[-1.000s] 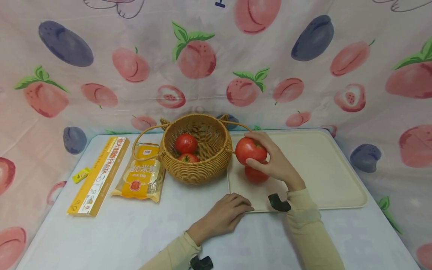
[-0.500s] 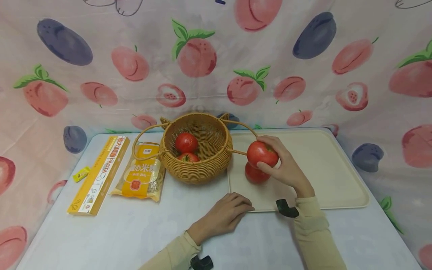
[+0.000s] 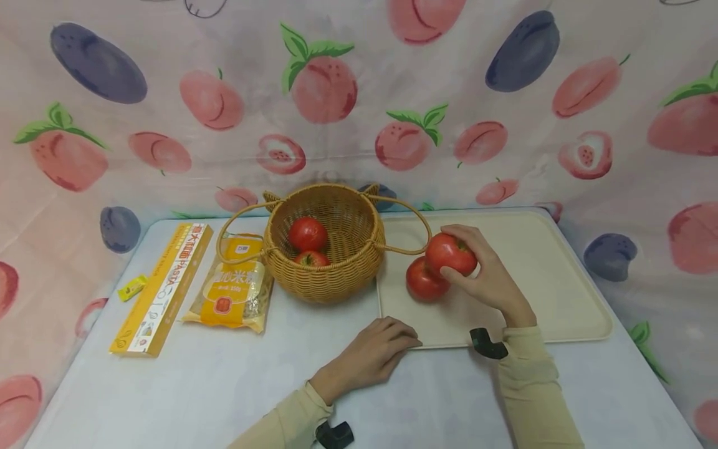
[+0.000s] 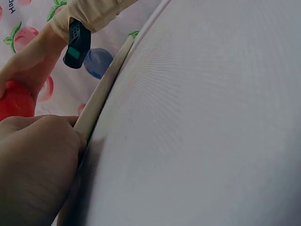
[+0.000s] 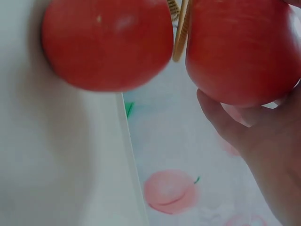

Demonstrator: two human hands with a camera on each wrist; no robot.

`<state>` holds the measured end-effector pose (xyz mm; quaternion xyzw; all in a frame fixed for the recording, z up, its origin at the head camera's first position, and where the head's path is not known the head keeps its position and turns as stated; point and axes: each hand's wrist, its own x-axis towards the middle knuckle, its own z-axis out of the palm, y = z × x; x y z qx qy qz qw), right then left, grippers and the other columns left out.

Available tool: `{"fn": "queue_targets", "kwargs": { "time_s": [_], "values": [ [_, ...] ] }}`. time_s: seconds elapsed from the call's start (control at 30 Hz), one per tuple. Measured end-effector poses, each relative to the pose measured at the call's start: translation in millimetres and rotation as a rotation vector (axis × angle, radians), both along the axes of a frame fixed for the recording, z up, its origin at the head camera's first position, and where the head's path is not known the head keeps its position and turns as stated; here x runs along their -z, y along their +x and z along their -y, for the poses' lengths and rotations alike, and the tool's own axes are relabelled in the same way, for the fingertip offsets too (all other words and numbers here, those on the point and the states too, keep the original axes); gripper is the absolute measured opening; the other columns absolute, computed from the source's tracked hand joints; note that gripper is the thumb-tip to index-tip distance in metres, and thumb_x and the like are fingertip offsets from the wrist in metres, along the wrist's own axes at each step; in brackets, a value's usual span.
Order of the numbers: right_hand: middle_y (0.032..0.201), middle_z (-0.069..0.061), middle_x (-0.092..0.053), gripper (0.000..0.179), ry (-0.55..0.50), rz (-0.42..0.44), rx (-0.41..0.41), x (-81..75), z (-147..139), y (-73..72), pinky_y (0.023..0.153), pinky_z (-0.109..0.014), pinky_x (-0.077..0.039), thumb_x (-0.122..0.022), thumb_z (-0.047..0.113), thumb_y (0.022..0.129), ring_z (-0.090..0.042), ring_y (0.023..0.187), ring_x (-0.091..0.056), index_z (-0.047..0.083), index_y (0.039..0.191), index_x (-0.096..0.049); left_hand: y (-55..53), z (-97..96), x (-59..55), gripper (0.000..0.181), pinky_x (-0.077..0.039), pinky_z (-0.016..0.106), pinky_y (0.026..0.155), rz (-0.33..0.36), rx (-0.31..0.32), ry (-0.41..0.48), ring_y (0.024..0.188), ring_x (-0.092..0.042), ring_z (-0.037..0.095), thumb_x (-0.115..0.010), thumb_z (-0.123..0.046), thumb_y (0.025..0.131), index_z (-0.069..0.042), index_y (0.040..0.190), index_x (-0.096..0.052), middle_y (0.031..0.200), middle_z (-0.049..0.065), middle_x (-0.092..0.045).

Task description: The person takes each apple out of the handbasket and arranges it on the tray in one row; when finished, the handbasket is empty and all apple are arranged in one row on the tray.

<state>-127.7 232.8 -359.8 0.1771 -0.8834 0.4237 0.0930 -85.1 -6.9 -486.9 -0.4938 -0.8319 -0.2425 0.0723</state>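
My right hand [image 3: 493, 280] grips a red tomato [image 3: 449, 254], fingers over its far side and thumb on its near side. The held tomato [image 5: 242, 52] is raised above the beige tray [image 3: 538, 280] in the right wrist view. Beside it, a second tomato [image 3: 424, 280] sits on the left part of the tray. My left hand [image 3: 370, 355] is at the tray's near edge; in the left wrist view its fingers [image 4: 70, 119] pinch the rim. A wicker basket [image 3: 325, 284] left of the tray holds two tomatoes [image 3: 308, 234], the nearer one partly hidden by its rim.
Left of the basket lies a yellow bag of noodles [image 3: 230, 290], under one basket handle [image 3: 235, 219]. Farther left are a long pasta box [image 3: 162, 293] and a small yellow packet [image 3: 132, 288]. The other basket handle [image 3: 429, 234] reaches over the tray. A fruit-print cloth [image 3: 336, 149] hangs behind.
My right hand has carried its tomato rightward, away from the basket, so more of the tomato on the tray now shows. The left hand stays at the tray edge.
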Motion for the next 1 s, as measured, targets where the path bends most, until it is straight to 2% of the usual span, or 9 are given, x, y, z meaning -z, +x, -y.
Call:
{"fn": "queue_targets", "kwargs": {
  "time_s": [0.1,0.17,0.3,0.43,0.53,0.6,0.8,1.0],
  "values": [
    [0.135,-0.008,-0.046,0.062,0.006,-0.017,0.019,1.1,-5.7,1.3,0.094,-0.012,-0.036,-0.073,0.003,0.078,-0.002,0.119,-0.042,0.012,0.134,-0.049,-1.1,0.3,0.0,0.023,-0.041,0.023,0.098,-0.008,0.010,0.006,0.114,-0.049,0.006,-0.054,-0.017,0.095,-0.022,0.114,-0.064,0.118,-0.010,-0.058],
    [0.135,-0.009,-0.046,0.062,0.010,-0.020,0.028,3.0,-10.0,1.6,0.094,-0.010,-0.034,-0.073,0.003,0.077,-0.004,0.120,-0.042,0.011,0.134,-0.049,-1.6,0.2,0.0,0.023,-0.041,0.023,0.098,-0.014,0.014,0.007,0.114,-0.049,0.007,-0.054,-0.017,0.095,-0.022,0.115,-0.064,0.119,-0.009,-0.057],
    [0.137,-0.009,-0.045,0.064,0.031,-0.004,0.048,15.7,-22.1,-2.7,0.093,-0.010,-0.034,-0.074,0.003,0.077,-0.007,0.120,-0.041,0.012,0.134,-0.048,-1.1,-0.5,-0.7,0.023,-0.041,0.023,0.099,0.005,0.013,0.005,0.114,-0.048,0.007,-0.055,-0.016,0.094,-0.022,0.115,-0.064,0.119,-0.009,-0.058],
    [0.138,-0.004,-0.044,0.067,0.043,0.007,0.066,33.8,-36.3,-11.2,0.093,-0.011,-0.034,-0.076,0.006,0.076,-0.005,0.120,-0.041,0.019,0.136,-0.048,-0.1,-0.3,-2.8,0.023,-0.041,0.023,0.099,0.025,0.008,0.009,0.114,-0.048,0.006,-0.055,-0.016,0.094,-0.021,0.114,-0.065,0.119,-0.010,-0.058],
    [0.137,-0.001,-0.044,0.067,0.053,0.005,0.068,40.5,-42.8,-15.1,0.093,-0.012,-0.035,-0.077,0.010,0.077,-0.003,0.120,-0.041,0.024,0.135,-0.048,0.0,0.3,-3.4,0.023,-0.041,0.023,0.099,0.025,0.006,0.014,0.114,-0.049,0.006,-0.055,-0.016,0.094,-0.021,0.114,-0.065,0.118,-0.009,-0.058],
    [0.137,0.000,-0.044,0.067,0.059,0.007,0.066,43.1,-45.8,-16.8,0.095,-0.018,-0.038,-0.077,0.011,0.077,-0.005,0.120,-0.041,0.025,0.135,-0.047,-0.4,0.5,-3.0,0.023,-0.041,0.023,0.099,0.025,0.005,0.021,0.114,-0.049,0.007,-0.055,-0.016,0.094,-0.021,0.114,-0.065,0.118,-0.009,-0.058],
    [0.136,-0.003,-0.042,0.065,0.056,0.056,0.049,48.8,-51.6,-18.6,0.098,-0.051,-0.041,-0.077,0.012,0.077,-0.018,0.121,-0.042,0.018,0.135,-0.048,-0.7,0.2,-2.0,0.023,-0.041,0.023,0.100,0.030,0.003,0.018,0.114,-0.048,0.006,-0.055,-0.016,0.094,-0.022,0.114,-0.065,0.118,-0.010,-0.058],
    [0.135,-0.005,-0.041,0.063,0.067,0.121,0.052,53.0,-56.3,-18.4,0.098,-0.056,-0.040,-0.076,0.015,0.078,-0.024,0.122,-0.043,0.017,0.134,-0.047,-0.2,0.6,-2.5,0.023,-0.040,0.023,0.100,0.020,0.008,0.009,0.115,-0.048,0.007,-0.055,-0.016,0.094,-0.021,0.115,-0.065,0.119,-0.009,-0.058]
  ]
}}
